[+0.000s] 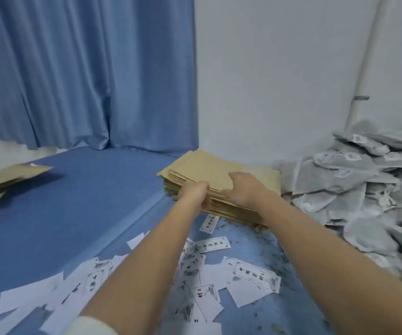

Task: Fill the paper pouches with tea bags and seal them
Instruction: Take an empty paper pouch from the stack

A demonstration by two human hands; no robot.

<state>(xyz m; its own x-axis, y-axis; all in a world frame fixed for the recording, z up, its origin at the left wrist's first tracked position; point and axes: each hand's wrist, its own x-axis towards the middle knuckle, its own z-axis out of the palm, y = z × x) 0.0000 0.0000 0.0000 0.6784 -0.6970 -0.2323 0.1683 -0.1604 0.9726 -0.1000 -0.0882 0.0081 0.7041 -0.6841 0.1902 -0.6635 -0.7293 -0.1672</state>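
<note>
Gripping the near edge of the pouches, the left hand is curling round the tan, flat stack by the surface's far wall edge; the right hand is pressing on top, fingers spread. Grey tea bags are heaping along the right edge.

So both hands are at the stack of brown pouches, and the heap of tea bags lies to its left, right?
Not quite. In the head view both hands, left hand and right hand, are at the stack of brown pouches, but the heap of tea bags lies to its right.
</note>
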